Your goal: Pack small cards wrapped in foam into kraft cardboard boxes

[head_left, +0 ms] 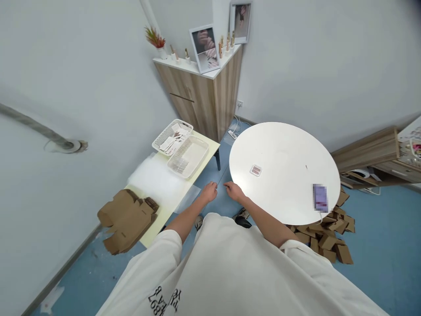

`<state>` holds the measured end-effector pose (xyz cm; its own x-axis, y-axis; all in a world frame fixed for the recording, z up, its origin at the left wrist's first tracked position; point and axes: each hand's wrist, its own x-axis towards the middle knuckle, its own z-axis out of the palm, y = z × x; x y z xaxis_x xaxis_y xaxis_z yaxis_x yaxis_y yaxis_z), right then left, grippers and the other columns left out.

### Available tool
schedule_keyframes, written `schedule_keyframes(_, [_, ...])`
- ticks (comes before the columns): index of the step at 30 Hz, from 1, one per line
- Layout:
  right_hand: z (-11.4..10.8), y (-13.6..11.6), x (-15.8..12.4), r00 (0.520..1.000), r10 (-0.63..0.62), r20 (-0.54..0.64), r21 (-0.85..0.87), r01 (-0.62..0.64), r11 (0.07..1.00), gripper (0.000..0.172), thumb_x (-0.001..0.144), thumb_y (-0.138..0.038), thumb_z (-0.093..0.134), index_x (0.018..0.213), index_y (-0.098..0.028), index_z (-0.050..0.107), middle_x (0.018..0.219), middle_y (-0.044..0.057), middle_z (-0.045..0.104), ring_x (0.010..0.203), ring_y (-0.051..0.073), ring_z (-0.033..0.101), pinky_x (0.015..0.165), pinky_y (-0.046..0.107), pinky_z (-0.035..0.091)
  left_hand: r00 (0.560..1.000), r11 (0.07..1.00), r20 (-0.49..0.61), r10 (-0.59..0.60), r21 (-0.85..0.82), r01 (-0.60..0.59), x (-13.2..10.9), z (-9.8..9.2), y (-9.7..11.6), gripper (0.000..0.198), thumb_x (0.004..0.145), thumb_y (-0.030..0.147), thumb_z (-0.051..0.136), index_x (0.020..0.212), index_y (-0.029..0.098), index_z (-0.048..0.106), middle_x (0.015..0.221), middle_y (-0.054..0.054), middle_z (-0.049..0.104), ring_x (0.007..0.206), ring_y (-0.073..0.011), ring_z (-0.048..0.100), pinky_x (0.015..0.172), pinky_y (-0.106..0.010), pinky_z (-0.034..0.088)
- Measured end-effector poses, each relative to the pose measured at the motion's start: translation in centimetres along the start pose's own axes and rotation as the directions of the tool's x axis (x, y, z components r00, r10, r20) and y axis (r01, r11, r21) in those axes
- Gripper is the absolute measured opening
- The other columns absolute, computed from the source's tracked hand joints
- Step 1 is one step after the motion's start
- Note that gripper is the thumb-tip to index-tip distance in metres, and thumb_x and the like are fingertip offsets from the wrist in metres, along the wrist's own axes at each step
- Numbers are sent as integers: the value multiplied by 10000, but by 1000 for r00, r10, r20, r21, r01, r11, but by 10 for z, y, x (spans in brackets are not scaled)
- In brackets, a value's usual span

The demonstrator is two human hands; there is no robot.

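Note:
My left hand point(209, 192) and my right hand point(234, 192) are in front of my body, a short gap apart, above the blue floor between two tables. Both have curled fingers, thumb and forefinger drawn together. Anything thin or clear between them is too faint to make out. Closest to my right hand is the rim of a round white table point(279, 145); on it lies a small clear tray with rows of reddish pieces point(255, 170). To the left of my left hand, a pale yellow table point(208, 153) carries a heap of clear plastic bags point(157, 179).
Two white plastic baskets point(196, 170) stand on the yellow table, the farther one holding cards. Flattened brown cardboard boxes point(128, 219) overhang its near end. A blurred purple item point(320, 197) lies on the round table. Small brown boxes point(329, 241) cover the floor beneath. A wooden cabinet point(200, 101) fills the corner.

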<state>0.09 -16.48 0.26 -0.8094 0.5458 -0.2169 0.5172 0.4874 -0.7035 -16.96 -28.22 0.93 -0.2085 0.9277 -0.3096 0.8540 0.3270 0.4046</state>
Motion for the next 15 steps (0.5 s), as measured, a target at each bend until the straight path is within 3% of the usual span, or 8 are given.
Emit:
schedule_keyframes(9, [145,-125,6,993,67,97,57,-73,996,358,942,-181,470,1231,-206,679,1232,85,688,1071,208,646,960,319,484,985,991,-109,-137,-18,136,-113,-14,-157,346,913,152,460,1241,191,564,1266,-121,568,1164,-259,567,993,-379,444])
schedule_keyframes(12, [171,-154,8,991,83,108,56,-90,994,364,929,-169,476,1222,-207,689,1231,78,694,1069,208,648,963,319,487,967,979,-159,-198,19,203,-131,-22,-194,369,915,165,460,1269,181,562,1399,-152,499,1273,-293,505,1037,-412,421])
schedule_keyframes(15, [183,-171,10,989,106,100,52,-112,992,365,924,-164,480,1214,-211,695,1233,74,695,1083,209,646,967,323,490,957,963,-144,-253,60,264,-137,-23,-220,410,894,171,489,1300,162,547,1534,-179,381,1398,-332,389,1099,-452,373])
